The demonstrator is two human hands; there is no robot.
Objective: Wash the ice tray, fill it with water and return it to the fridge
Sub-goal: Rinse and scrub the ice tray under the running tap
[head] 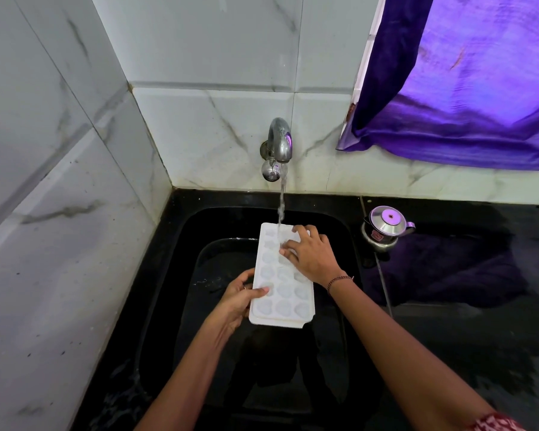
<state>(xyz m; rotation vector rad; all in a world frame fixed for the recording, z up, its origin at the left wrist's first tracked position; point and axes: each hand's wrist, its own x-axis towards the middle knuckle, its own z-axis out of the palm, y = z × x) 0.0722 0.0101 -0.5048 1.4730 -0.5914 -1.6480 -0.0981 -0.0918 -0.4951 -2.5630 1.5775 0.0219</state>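
Observation:
A white ice tray (285,295) with several round cups is held level over the black sink (175,306). My left hand (237,301) grips its left edge, thumb on top and fingers underneath. My right hand (311,255) rests on the tray's far right part, its fingers spread and bent down into the cups. Water runs from the steel tap (279,144) and lands on the tray's far end, just beside my right fingers.
A small steel pot with a lid (386,227) stands on the black counter right of the sink. A purple curtain (467,88) hangs at the upper right. White tiled walls close in at the left and the back.

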